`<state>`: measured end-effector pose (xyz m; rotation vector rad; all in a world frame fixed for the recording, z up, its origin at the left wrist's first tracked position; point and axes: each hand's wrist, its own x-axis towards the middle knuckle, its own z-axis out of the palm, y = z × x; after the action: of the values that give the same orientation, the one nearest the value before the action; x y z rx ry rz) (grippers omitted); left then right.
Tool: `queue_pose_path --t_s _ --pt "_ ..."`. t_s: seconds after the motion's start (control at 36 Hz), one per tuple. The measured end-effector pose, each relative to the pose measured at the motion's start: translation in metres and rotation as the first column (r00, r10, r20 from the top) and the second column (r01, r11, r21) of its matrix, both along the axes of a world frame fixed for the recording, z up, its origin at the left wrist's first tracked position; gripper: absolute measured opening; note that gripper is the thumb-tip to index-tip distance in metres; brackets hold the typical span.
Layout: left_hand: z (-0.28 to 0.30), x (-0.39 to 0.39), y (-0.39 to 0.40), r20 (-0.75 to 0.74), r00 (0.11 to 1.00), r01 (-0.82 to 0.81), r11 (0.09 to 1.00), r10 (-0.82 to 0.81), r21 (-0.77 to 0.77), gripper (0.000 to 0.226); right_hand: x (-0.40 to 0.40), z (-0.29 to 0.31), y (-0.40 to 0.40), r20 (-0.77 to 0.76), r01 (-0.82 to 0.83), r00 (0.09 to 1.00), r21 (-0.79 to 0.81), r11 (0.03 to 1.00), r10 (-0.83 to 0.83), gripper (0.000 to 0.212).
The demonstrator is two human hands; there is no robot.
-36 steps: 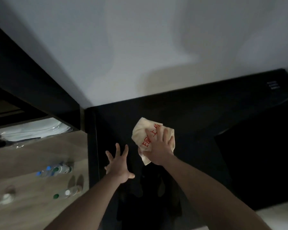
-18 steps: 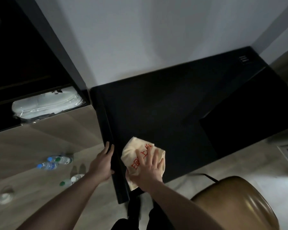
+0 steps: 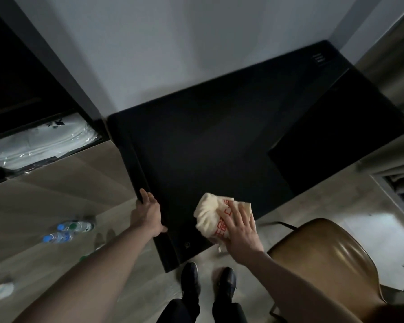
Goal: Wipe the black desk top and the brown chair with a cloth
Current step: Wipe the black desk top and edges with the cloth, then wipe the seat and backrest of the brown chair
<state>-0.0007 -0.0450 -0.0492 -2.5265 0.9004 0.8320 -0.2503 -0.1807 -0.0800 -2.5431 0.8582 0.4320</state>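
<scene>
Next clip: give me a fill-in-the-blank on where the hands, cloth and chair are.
1. The right hand presses a cream cloth printed with ____ characters onto the desk top.
2. The left hand rests on the desk's ____ edge.
3. The chair near the right arm is ____ in colour.
4. Two water bottles lie on the ____.

Missing words: red; left; brown; floor

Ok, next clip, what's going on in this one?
A person is wiping the black desk top with a cream cloth. The right hand presses the cloth flat near the desk's front edge, while the left hand rests on the desk's left edge. The brown chair stands beside it, untouched.
</scene>
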Motion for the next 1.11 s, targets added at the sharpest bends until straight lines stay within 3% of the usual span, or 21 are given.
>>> queue_pose_path --t_s 0.14,0.36,0.47,0.58,0.64,0.72,0.78,0.83,0.94,1.11 --pt "0.0 -0.002 -0.003 0.002 1.0 -0.002 1.0 0.002 0.023 0.128 -0.003 -0.002 0.011 0.078 0.14 0.987 0.016 0.99 -0.141 0.073" --pt "-0.001 -0.009 0.008 -0.018 0.998 -0.066 0.997 0.066 -0.046 0.122 -0.076 0.001 0.031 0.141 0.331 0.926 0.152 0.931 -0.351 0.068" --pt "-0.009 -0.014 0.017 -0.026 0.992 -0.125 0.989 0.123 -0.081 0.117 -0.135 0.002 0.048 0.136 0.51 0.824 0.241 0.826 -0.549 0.064" --pt "-0.014 -0.045 0.031 -0.013 0.996 -0.09 0.976 0.09 -0.2 0.088 -0.194 0.002 0.065 0.106 0.646 0.717 0.269 0.714 -0.689 0.067" --pt "-0.017 -0.076 0.038 -0.006 1.0 -0.023 0.932 0.022 -0.361 0.079 -0.223 0.002 0.07 0.062 0.693 0.691 0.231 0.683 -0.721 0.07" --pt "-0.023 -0.132 0.044 0.023 0.996 0.077 0.759 -0.082 -0.646 0.072 -0.261 0.003 0.074 0.016 0.741 0.654 0.187 0.645 -0.756 0.074" --pt "-0.027 -0.179 0.038 0.046 0.985 0.148 0.658 -0.169 -0.738 0.069 -0.29 0.003 0.071 -0.015 0.755 0.645 0.171 0.633 -0.764 0.076" --pt "-0.031 -0.226 0.031 -0.01 0.967 0.156 0.622 -0.255 -0.768 0.067 -0.321 -0.001 0.066 -0.069 0.764 0.641 0.148 0.628 -0.764 0.072" --pt "-0.049 -0.315 0.022 -0.186 0.929 0.101 0.702 -0.32 -0.704 0.065 -0.377 -0.015 0.047 -0.135 0.772 0.636 0.113 0.626 -0.76 0.073" --pt "-0.071 -0.413 0.008 -0.324 0.925 0.01 0.867 -0.197 -0.497 0.059 -0.442 -0.04 0.008 -0.196 0.722 0.685 0.053 0.69 -0.701 0.072"
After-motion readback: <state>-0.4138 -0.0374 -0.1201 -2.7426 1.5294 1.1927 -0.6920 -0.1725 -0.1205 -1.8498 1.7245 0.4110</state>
